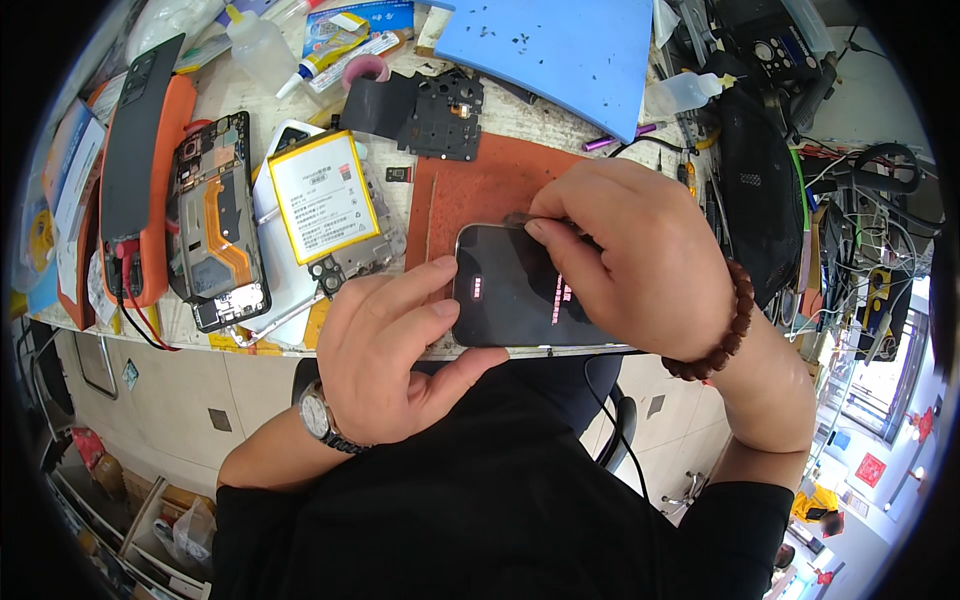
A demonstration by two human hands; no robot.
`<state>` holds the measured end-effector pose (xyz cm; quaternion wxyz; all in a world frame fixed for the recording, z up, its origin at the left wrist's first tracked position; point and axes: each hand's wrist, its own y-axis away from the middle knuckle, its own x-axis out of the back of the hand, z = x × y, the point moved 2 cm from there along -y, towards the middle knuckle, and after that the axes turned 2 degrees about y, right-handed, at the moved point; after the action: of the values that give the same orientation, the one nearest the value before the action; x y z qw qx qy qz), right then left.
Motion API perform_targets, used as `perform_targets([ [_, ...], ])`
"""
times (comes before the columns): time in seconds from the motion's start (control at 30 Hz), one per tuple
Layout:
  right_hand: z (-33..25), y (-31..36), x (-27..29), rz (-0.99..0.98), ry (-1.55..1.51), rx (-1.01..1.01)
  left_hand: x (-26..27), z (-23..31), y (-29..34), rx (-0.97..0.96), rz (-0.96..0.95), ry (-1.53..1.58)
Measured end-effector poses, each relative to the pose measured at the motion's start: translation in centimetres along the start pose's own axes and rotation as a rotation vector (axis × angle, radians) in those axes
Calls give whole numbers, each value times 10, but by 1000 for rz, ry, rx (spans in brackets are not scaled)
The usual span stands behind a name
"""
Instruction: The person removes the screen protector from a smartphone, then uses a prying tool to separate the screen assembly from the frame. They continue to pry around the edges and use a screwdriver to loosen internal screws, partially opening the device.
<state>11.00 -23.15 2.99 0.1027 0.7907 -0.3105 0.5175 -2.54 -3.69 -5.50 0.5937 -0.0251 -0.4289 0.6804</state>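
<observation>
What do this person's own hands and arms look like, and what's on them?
Both hands are ungloved. Above the left hand sits a round wristwatch with a pale dial; by the right hand, a dark brown beaded bracelet. Black short sleeves leave the forearms bare.

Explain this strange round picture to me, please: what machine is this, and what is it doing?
There is no machine: these are a person's bare hands, seen by a wide fisheye camera worn on the head, looking down, so straight edges bend near the rim.

The left hand has its fingertips against the left end of a black, rectangular, glass-fronted phone. The right hand pinches a small dark piece at the phone's far edge; I can't tell what it is.

Around them on the bench are a reddish-brown flat mat, a white rectangular battery with yellow edges, an opened phone with orange ribbon cables and a flat blue sheet.
</observation>
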Motion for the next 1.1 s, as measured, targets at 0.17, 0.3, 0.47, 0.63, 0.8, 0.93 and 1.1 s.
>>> perform_targets([
  [0.17,0,-1,1,-17,-3,-8,-1,0,0,-9,0,-4],
  [0.3,1,-2,1,-23,16,9,-1,0,1,-7,-6,-13],
  [0.47,0,-2,1,-32,43,20,-1,-1,1,-10,-5,-13],
  [0.63,0,-4,2,-41,57,41,-1,0,0,0,-5,-2],
  [0.8,0,-5,3,-71,64,52,0,0,0,0,-7,-1],
  [0.93,-3,-2,5,-80,125,125,1,0,-3,8,-19,-6],
  [1.1,0,-4,4,-84,107,103,4,2,-11,148,-113,58],
])
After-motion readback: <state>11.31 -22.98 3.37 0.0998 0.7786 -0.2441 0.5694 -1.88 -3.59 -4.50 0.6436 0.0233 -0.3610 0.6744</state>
